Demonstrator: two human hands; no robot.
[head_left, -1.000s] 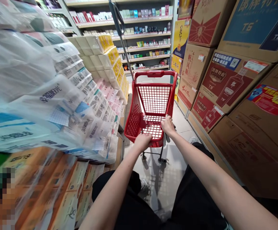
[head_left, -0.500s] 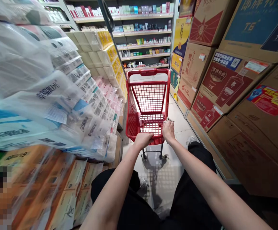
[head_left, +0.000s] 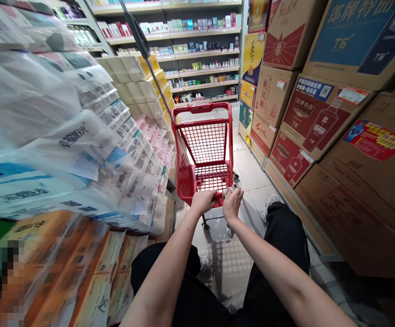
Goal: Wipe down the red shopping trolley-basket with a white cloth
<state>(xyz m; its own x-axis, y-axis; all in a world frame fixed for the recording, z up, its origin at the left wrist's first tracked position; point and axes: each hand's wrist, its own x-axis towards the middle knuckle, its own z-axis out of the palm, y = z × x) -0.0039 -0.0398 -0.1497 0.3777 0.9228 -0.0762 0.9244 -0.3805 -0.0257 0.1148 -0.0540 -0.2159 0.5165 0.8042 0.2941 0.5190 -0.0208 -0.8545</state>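
1. A shop aisle, seemingly a supermarket's.
2. Under the fingers (head_left: 237,192): a wheeled red shopping cart (head_left: 185,172).
3. Left of them: stacked plastic-wrapped packs (head_left: 64,150).
4. Right: piled printed cartons (head_left: 306,113) bearing labels (head_left: 353,95).
5. Beyond: shelves (head_left: 204,32) lined with small goods.

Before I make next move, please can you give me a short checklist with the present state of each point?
1. Left hand closed on the near rim of the red cart: ok.
2. Right hand free: not ok; it holds a pale crumpled thing at the cart's near right corner.
3. Cart upright on the floor: ok.
4. Floor showing between the cart and the cartons on the right: ok.
5. Cart not touching the paper packs on the left: cannot tell.
6. Dark pole at the cart's far left corner fastened to it: cannot tell.
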